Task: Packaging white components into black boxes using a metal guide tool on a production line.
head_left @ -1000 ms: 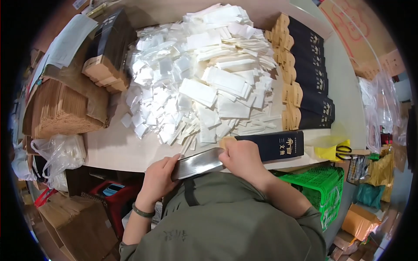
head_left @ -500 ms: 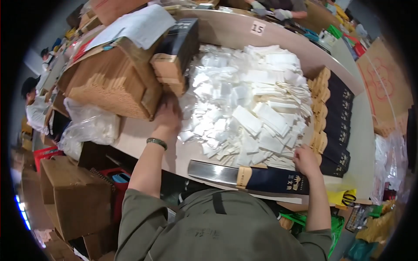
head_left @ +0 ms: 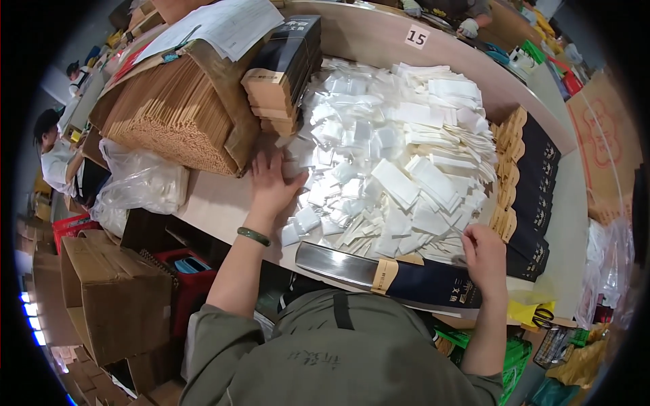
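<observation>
My left hand point(head_left: 274, 183) lies with fingers spread on the tabletop point(head_left: 210, 203), at the left edge of a heap of small clear packets point(head_left: 332, 145). A green bangle point(head_left: 254, 235) circles that wrist. At the right end of the heap of flat white packets point(head_left: 426, 176), my right hand point(head_left: 485, 254) has its fingers curled in; what they hold, if anything, is hidden. Just below it lies a long dark-blue sleeve point(head_left: 430, 281) with a tan band, and a shiny metal piece point(head_left: 335, 265) sticks out of its left end.
Left stands an open carton point(head_left: 233, 142) packed with tan cardboard edges, papers on top. Beside it is a stack of dark sleeves point(head_left: 284, 64). More dark sleeves with tan scalloped ends point(head_left: 531, 196) line the right wall. A clear plastic bag point(head_left: 139, 186) hangs off the left edge.
My left hand was blurred beside the sleeve stack; now it rests with spread fingers by the clear packets. My right hand stays near the same spot. The whole view has shifted slightly.
</observation>
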